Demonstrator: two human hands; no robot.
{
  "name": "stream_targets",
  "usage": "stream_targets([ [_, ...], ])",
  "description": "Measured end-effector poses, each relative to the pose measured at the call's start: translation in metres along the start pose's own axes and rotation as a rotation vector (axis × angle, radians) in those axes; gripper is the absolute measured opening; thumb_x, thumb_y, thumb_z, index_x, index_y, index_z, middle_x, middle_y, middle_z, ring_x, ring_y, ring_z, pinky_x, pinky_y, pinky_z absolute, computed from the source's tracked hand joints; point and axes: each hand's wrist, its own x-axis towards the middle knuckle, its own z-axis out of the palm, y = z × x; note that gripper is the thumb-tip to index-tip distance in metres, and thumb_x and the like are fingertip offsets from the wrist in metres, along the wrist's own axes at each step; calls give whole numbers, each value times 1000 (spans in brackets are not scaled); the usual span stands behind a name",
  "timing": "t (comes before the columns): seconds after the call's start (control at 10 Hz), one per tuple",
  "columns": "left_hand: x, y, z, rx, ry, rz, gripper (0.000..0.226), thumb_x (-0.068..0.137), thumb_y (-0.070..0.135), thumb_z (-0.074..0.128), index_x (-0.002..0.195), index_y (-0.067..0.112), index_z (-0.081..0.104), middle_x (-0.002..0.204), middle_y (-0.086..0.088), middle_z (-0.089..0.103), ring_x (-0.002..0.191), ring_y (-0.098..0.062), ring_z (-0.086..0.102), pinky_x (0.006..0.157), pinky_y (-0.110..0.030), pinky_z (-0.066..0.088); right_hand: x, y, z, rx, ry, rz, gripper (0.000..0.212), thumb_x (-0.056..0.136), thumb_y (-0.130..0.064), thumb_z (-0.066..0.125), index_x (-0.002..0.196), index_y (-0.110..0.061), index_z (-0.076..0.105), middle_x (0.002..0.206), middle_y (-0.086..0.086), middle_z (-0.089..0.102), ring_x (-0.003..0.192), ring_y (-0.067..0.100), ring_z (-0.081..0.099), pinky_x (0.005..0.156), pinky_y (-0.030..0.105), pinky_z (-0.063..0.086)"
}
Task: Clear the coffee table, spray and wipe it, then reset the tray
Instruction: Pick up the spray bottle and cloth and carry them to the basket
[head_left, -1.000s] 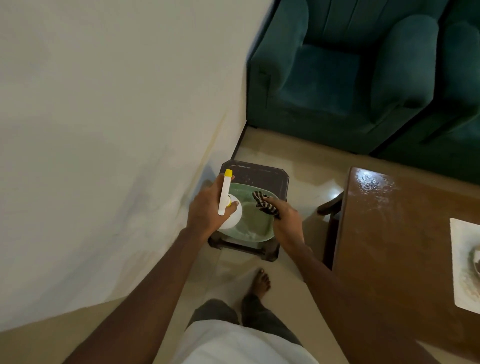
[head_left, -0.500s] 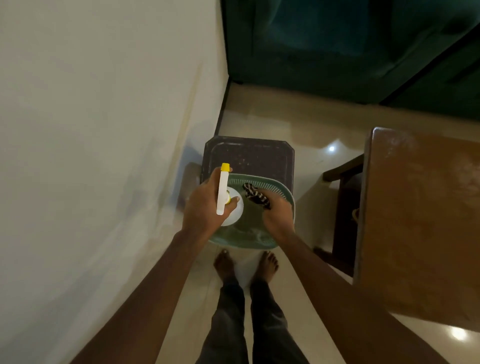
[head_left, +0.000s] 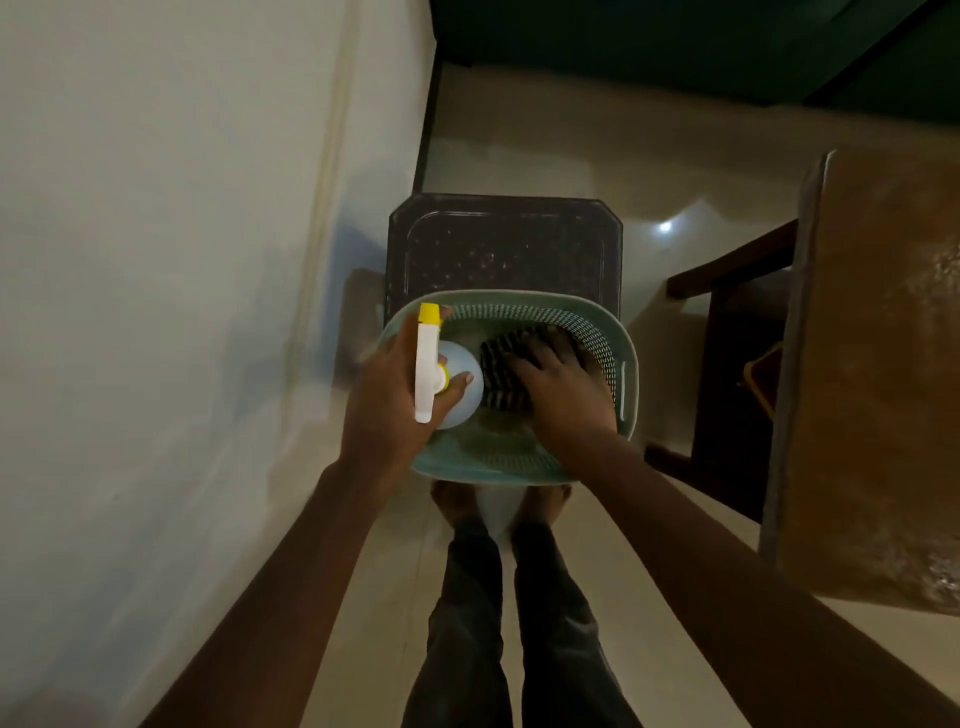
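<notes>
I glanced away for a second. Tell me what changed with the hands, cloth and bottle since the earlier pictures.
The right hand has carried the striped cloth down from above the rim into the green basket, where its fingers now lie fairly flat on it. The left hand still grips the spray bottle over the basket's left side; the basket stays on the dark stool.

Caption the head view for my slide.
Left hand grips spray bottle over green basket on stool; right hand rests on striped cloth inside.

Head-worn view, steeply downward, close above basket (head_left: 626, 358)
</notes>
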Motion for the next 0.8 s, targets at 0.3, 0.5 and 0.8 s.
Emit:
stream_targets([
  [0.3,-5,-15,4,-2,-40,20,74,75,41,82,135,10,52,105,-7,68,92,-19,65,89,-39,56,-1,-8,9,42,-44,134,69,89,-30,67,146,-18,32,152,14,18,142,36,17,106,57,40],
  [0.5,-6,-22,6,-3,-68,40,85,72,51,77,141,10,47,114,-10,66,101,-26,65,91,-45,54,8,-8,20,191,-145,204,63,90,-22,67,138,-13,27,138,19,36,126,39,42,100,57,43],
  [0.8,-26,6,-25,-29,-28,65,113,54,38,95,148,19,33,140,-4,50,119,-11,51,93,-12,40,-14,-9,-18,381,160,177,41,91,-15,65,125,-6,46,126,15,53,117,32,52,95,45,48],
])
